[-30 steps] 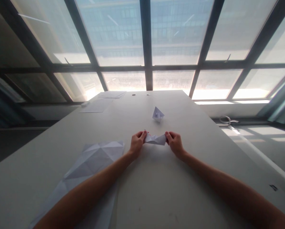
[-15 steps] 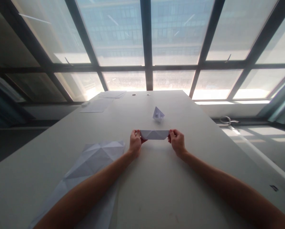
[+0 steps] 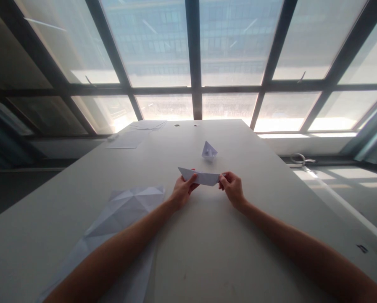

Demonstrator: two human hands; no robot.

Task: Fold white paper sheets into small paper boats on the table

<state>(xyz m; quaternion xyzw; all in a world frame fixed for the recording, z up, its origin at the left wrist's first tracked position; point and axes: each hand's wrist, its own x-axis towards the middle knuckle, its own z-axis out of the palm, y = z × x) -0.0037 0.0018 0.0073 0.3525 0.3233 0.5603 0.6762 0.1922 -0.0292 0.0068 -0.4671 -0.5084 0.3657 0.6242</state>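
A folded strip of white paper (image 3: 207, 179), shaped like a long flat boat with a pointed left end, is held above the table between both hands. My left hand (image 3: 183, 189) pinches it left of its middle, thumb on the near face and fingers behind. At the right end, my right hand (image 3: 232, 187) grips the paper's tip between thumb and curled fingers. Just beyond the hands stands a small folded paper boat (image 3: 209, 151) with a pointed peak. A large creased sheet of paper (image 3: 125, 210) lies beside and partly beneath my left forearm.
The white table (image 3: 207, 252) stretches away toward a wall of windows with dark frames. Several flat sheets of paper (image 3: 128, 139) lie at its far left. Off the right edge, a white curled object (image 3: 298, 159) rests near the window ledge.
My left hand has shifted its grip from the paper's left end inward toward the middle, baring the pointed end. The strip now tilts down to the right. My right hand stays near its end.
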